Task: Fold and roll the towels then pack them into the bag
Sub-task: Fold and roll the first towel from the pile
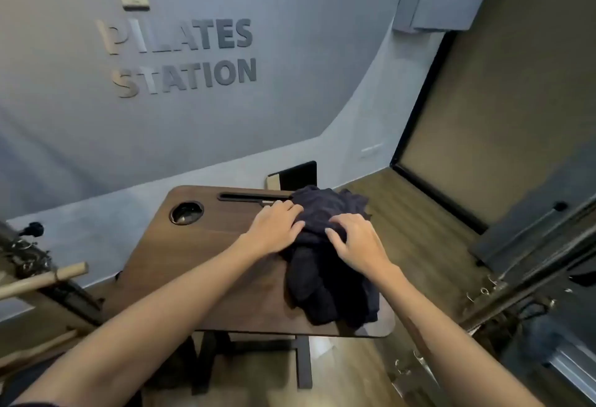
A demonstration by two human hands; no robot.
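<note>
A crumpled heap of dark navy towels (pixel 325 281) lies on the right half of a small dark wooden table (pixel 200 274). My left hand (pixel 277 226) rests on the heap's left side, fingers curled into the cloth. My right hand (pixel 358 242) presses on the heap from the right, fingers bent and gripping a fold. The pile reaches from the table's far right corner to its near right edge. No bag can be made out.
The table has a round cup hole (pixel 186 212) at its far left and a long slot (pixel 254 197) along the back. A dark flat board (pixel 296 176) leans on the wall behind. Pilates equipment with wooden bars (pixel 42 279) stands left; a metal frame (pixel 529 264) right.
</note>
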